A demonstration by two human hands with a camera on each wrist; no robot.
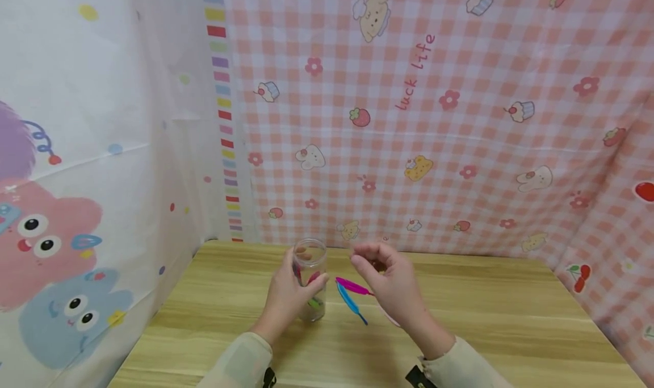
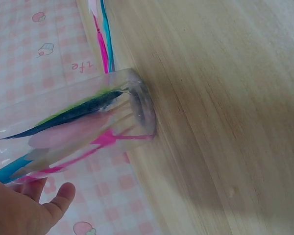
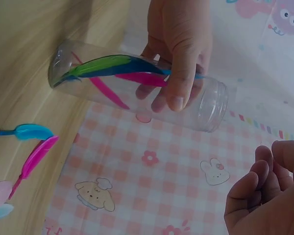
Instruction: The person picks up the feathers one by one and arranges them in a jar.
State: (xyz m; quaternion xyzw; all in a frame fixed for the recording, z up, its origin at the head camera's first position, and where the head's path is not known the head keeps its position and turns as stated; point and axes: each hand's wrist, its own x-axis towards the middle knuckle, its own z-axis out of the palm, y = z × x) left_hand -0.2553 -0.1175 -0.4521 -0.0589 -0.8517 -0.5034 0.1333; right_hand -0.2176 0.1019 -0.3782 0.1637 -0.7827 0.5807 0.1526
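My left hand [image 1: 292,291] grips a clear jar [image 1: 320,265] around its side, thumb across the front. Its open mouth faces up in the head view. Inside the jar are several feathers: a green and dark blue feather [image 3: 108,67], a magenta feather [image 3: 108,92], and pale pink and blue ones in the left wrist view. To the jar's right, my right hand [image 1: 390,283] is raised over the table, its fingers loosely curled and no object showing between them. Below it lie a blue feather [image 1: 348,300] and a magenta feather [image 1: 352,286].
A pale pink feather [image 3: 0,190] and a pale blue feather [image 3: 1,212] lie beside the magenta one, partly behind my right hand in the head view. The wood-grain table [image 1: 501,320] meets a pink checked cloth [image 1: 337,178] at the back and a white printed cloth [image 1: 168,166] on the left.
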